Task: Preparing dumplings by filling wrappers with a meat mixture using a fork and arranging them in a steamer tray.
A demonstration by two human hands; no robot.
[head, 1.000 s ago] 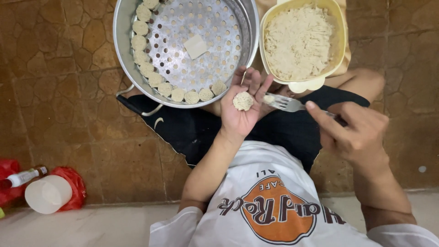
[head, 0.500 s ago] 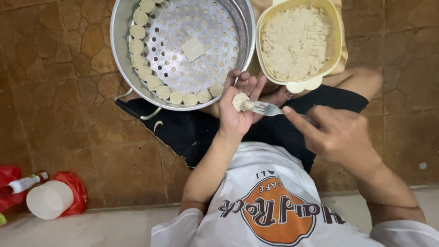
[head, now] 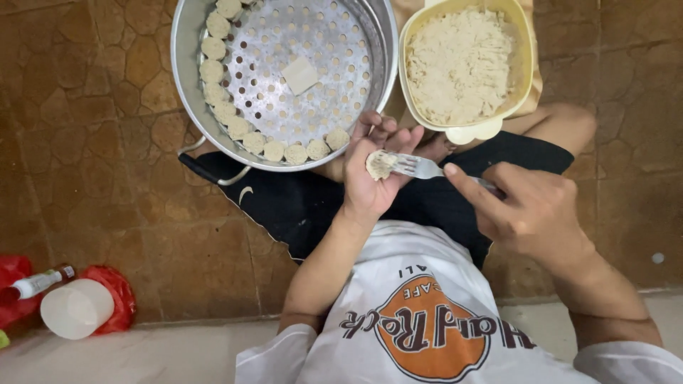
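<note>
My left hand [head: 370, 178] is cupped palm up over my lap and holds a small round dumpling wrapper with filling [head: 379, 164]. My right hand [head: 530, 210] grips a metal fork [head: 420, 167], whose tines press into the filling on the wrapper. A round perforated steel steamer tray [head: 186, 43] sits in front of my knees, with several formed dumplings [head: 235, 124] lined along its left and near rim and a square white piece [head: 299, 75] near its middle. A pale yellow bowl [head: 526, 78] of minced filling stands to its right.
The floor is brown stone-pattern tile [head: 92, 178]. At the lower left lie a white cup [head: 75, 309] on its side, a red plastic bag [head: 117, 299] and a small bottle [head: 35, 283]. My dark shorts and white printed shirt fill the lower middle.
My right hand moved left and brought the fork onto the wrapper in my left palm. The wrapper now folds up around the filling. The left hand stayed nearly in place.
</note>
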